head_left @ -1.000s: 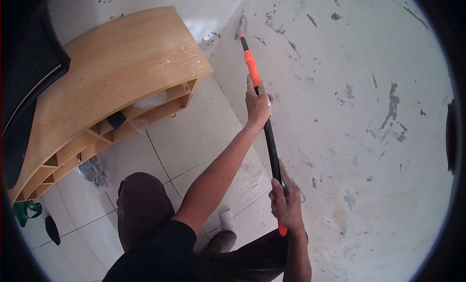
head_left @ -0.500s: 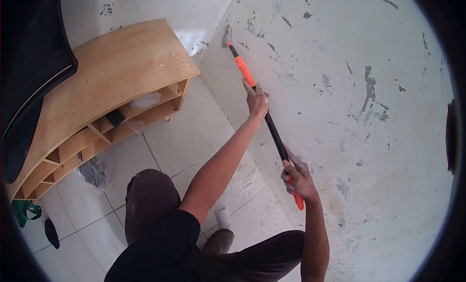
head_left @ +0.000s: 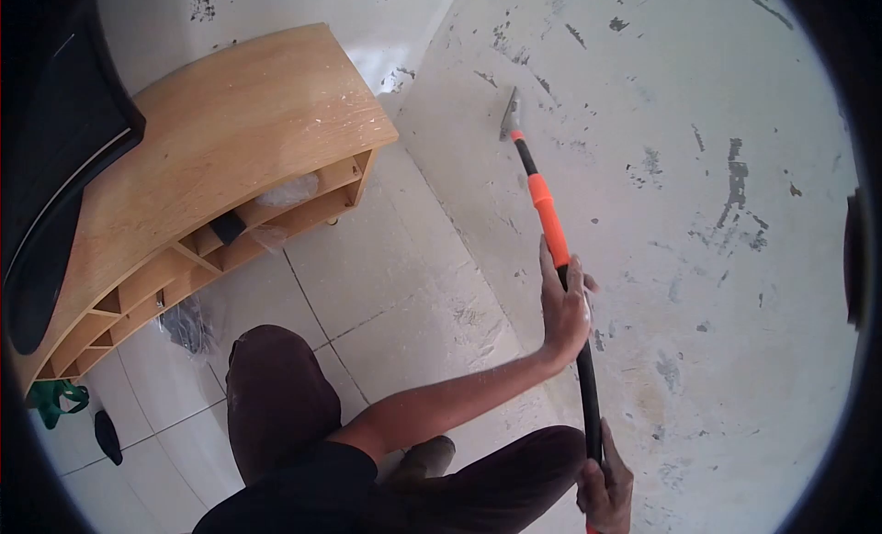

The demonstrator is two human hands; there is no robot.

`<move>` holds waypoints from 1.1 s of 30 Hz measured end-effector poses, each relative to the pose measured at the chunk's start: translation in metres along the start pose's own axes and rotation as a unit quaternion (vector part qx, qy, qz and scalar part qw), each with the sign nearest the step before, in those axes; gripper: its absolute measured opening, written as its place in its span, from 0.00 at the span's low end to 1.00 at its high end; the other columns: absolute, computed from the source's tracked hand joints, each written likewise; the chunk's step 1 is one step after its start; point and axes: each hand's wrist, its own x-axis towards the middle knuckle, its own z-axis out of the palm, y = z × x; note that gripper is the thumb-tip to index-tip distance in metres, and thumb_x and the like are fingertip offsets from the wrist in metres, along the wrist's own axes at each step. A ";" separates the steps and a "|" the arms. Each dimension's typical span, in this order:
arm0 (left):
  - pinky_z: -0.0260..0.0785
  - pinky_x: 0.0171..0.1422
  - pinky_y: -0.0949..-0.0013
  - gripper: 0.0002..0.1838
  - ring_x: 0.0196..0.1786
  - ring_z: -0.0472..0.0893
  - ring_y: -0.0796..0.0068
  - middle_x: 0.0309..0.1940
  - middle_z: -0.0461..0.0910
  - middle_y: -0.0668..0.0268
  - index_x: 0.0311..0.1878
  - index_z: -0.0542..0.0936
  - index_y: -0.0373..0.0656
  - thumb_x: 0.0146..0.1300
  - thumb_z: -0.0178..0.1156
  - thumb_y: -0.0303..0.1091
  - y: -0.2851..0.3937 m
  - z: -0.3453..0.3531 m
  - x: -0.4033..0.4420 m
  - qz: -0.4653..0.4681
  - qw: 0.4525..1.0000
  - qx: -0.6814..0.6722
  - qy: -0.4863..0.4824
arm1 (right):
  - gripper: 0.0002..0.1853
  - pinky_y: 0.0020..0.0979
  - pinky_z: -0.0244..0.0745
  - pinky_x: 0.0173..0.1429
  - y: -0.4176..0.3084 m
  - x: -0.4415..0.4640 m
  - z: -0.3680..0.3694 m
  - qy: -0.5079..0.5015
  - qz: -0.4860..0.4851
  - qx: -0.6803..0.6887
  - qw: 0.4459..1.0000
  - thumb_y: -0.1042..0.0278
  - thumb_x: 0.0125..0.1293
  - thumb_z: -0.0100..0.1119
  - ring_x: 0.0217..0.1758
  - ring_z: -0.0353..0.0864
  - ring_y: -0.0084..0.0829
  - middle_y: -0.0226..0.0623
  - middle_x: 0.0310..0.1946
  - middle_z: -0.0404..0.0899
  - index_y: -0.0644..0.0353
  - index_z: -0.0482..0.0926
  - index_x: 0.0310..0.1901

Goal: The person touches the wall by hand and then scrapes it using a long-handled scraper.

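A long-handled scraper [head_left: 545,214] with a black pole, orange sleeve and grey metal head [head_left: 512,116] lies along the patchy pale wall [head_left: 661,350]. The blade end is at or very near the wall; I cannot tell if it touches. My left hand [head_left: 567,315] grips the black pole just below the orange sleeve, some fingers stretched along it. Lower down, my right hand [head_left: 606,490] is wrapped around the pole near its red end, which is partly cut off by the frame's bottom edge. Both hands look dusty.
A curved wooden unit [head_left: 248,121] with open compartments stands at left, plastic bags [head_left: 188,325] by it. A black object [head_left: 64,148] rests over its left end. Dust lies on the tiled floor [head_left: 367,231] along the wall. A green item [head_left: 57,398] lies lower left.
The scraper head has moved down and to the right along the wall. Both hands have moved down and right with the pole, still holding it. The view has shifted slightly.
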 end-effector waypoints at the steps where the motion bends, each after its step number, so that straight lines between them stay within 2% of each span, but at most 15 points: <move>1: 0.61 0.10 0.77 0.34 0.12 0.65 0.84 0.32 0.76 0.63 0.83 0.43 0.49 0.84 0.43 0.44 -0.001 -0.001 -0.003 -0.007 1.000 -0.002 -0.015 | 0.30 0.20 0.53 0.23 0.000 -0.005 0.006 0.025 -0.014 -0.020 0.999 0.59 0.81 0.53 0.20 0.57 0.12 0.20 0.24 0.66 0.58 0.62 0.80; 5: 0.60 0.10 0.77 0.35 0.11 0.66 0.84 0.28 0.75 0.64 0.84 0.42 0.48 0.84 0.44 0.44 -0.001 -0.013 0.014 0.015 1.000 -0.009 -0.018 | 0.30 0.21 0.53 0.26 -0.003 0.011 0.022 0.031 -0.038 -0.024 0.999 0.60 0.81 0.54 0.23 0.56 0.13 0.19 0.25 0.64 0.57 0.63 0.79; 7: 0.60 0.10 0.77 0.34 0.12 0.66 0.84 0.27 0.75 0.64 0.84 0.43 0.48 0.84 0.44 0.43 0.002 -0.020 0.035 0.031 0.999 0.004 -0.011 | 0.29 0.22 0.56 0.26 -0.012 0.028 0.029 0.021 -0.012 -0.041 0.999 0.60 0.81 0.53 0.24 0.58 0.15 0.20 0.25 0.64 0.57 0.63 0.80; 9: 0.59 0.10 0.77 0.34 0.12 0.66 0.84 0.26 0.74 0.65 0.84 0.43 0.49 0.83 0.44 0.42 0.010 -0.028 0.053 0.046 0.999 0.017 -0.004 | 0.33 0.24 0.63 0.26 -0.011 0.048 0.035 0.011 -0.064 -0.117 0.991 0.68 0.77 0.51 0.20 0.65 0.17 0.25 0.21 0.69 0.67 0.57 0.79; 10: 0.59 0.10 0.77 0.33 0.12 0.66 0.85 0.25 0.75 0.65 0.84 0.44 0.49 0.83 0.44 0.41 0.019 -0.032 0.063 0.032 0.999 0.015 -0.001 | 0.33 0.24 0.63 0.26 -0.016 0.060 0.039 0.009 -0.065 -0.116 0.991 0.68 0.77 0.51 0.20 0.65 0.17 0.25 0.21 0.69 0.67 0.57 0.79; 13: 0.58 0.10 0.77 0.34 0.13 0.67 0.85 0.24 0.74 0.67 0.84 0.44 0.50 0.83 0.45 0.38 0.027 -0.051 0.110 0.033 0.998 0.036 0.027 | 0.31 0.28 0.68 0.31 -0.034 0.096 0.061 -0.017 -0.060 -0.115 0.991 0.73 0.78 0.49 0.23 0.69 0.23 0.35 0.20 0.70 0.63 0.58 0.80; 15: 0.58 0.11 0.76 0.30 0.13 0.67 0.84 0.24 0.74 0.67 0.82 0.51 0.50 0.82 0.46 0.38 0.039 -0.068 0.142 0.033 0.996 0.063 0.062 | 0.30 0.32 0.71 0.34 -0.040 0.126 0.081 -0.032 -0.076 -0.113 0.990 0.73 0.79 0.48 0.25 0.68 0.25 0.41 0.21 0.70 0.58 0.59 0.80; 16: 0.58 0.11 0.76 0.30 0.13 0.67 0.84 0.24 0.74 0.67 0.82 0.51 0.50 0.82 0.46 0.38 0.044 -0.077 0.158 0.040 0.996 0.062 0.058 | 0.30 0.33 0.71 0.35 -0.039 0.140 0.090 -0.022 -0.143 -0.107 0.984 0.73 0.79 0.48 0.24 0.67 0.27 0.42 0.20 0.70 0.58 0.59 0.80; 19: 0.58 0.10 0.74 0.23 0.13 0.67 0.83 0.23 0.75 0.66 0.76 0.58 0.50 0.82 0.45 0.37 0.046 -0.090 0.176 0.052 0.997 0.047 0.045 | 0.30 0.34 0.72 0.35 -0.045 0.154 0.099 -0.039 -0.138 -0.112 0.983 0.72 0.79 0.49 0.24 0.67 0.28 0.43 0.21 0.70 0.57 0.60 0.80; 21: 0.59 0.10 0.72 0.19 0.13 0.67 0.81 0.23 0.75 0.66 0.71 0.62 0.49 0.82 0.45 0.37 0.041 -0.088 0.169 0.051 0.996 0.057 0.051 | 0.29 0.34 0.72 0.36 -0.037 0.145 0.093 -0.035 -0.131 -0.115 0.984 0.71 0.80 0.49 0.25 0.67 0.28 0.44 0.21 0.71 0.56 0.60 0.80; 24: 0.60 0.10 0.71 0.22 0.13 0.68 0.79 0.23 0.74 0.66 0.74 0.60 0.49 0.81 0.45 0.37 0.007 -0.074 0.135 0.048 0.989 0.104 0.088 | 0.29 0.33 0.72 0.36 -0.013 0.117 0.073 -0.019 -0.161 -0.096 0.982 0.70 0.80 0.49 0.25 0.69 0.28 0.41 0.21 0.73 0.57 0.61 0.80; 26: 0.60 0.10 0.71 0.28 0.13 0.68 0.78 0.24 0.74 0.65 0.79 0.55 0.50 0.81 0.46 0.38 -0.024 -0.058 0.102 0.064 0.986 0.099 0.114 | 0.29 0.30 0.71 0.36 -0.008 0.082 0.047 -0.024 -0.070 -0.128 0.989 0.71 0.79 0.49 0.26 0.71 0.26 0.38 0.21 0.73 0.59 0.62 0.79; 30: 0.61 0.12 0.73 0.33 0.14 0.67 0.79 0.25 0.75 0.65 0.84 0.47 0.52 0.82 0.46 0.39 -0.044 -0.031 0.022 0.008 0.994 0.075 0.074 | 0.29 0.29 0.71 0.36 0.007 0.018 0.016 -0.001 -0.032 -0.140 0.990 0.72 0.78 0.49 0.27 0.72 0.24 0.35 0.21 0.71 0.60 0.63 0.78; 32: 0.61 0.13 0.73 0.33 0.14 0.67 0.80 0.25 0.74 0.65 0.84 0.46 0.52 0.82 0.46 0.40 -0.031 -0.023 -0.007 -0.024 0.996 0.057 0.058 | 0.31 0.25 0.65 0.31 0.004 -0.004 0.015 0.014 -0.029 -0.150 0.988 0.68 0.77 0.51 0.25 0.67 0.18 0.26 0.23 0.69 0.68 0.60 0.78; 33: 0.61 0.13 0.74 0.33 0.13 0.66 0.81 0.25 0.74 0.65 0.84 0.46 0.52 0.83 0.46 0.41 -0.031 -0.022 -0.014 -0.053 0.997 0.039 0.041 | 0.31 0.25 0.65 0.31 0.004 -0.009 0.014 0.013 -0.026 -0.151 0.988 0.68 0.77 0.51 0.25 0.67 0.18 0.26 0.23 0.69 0.68 0.60 0.78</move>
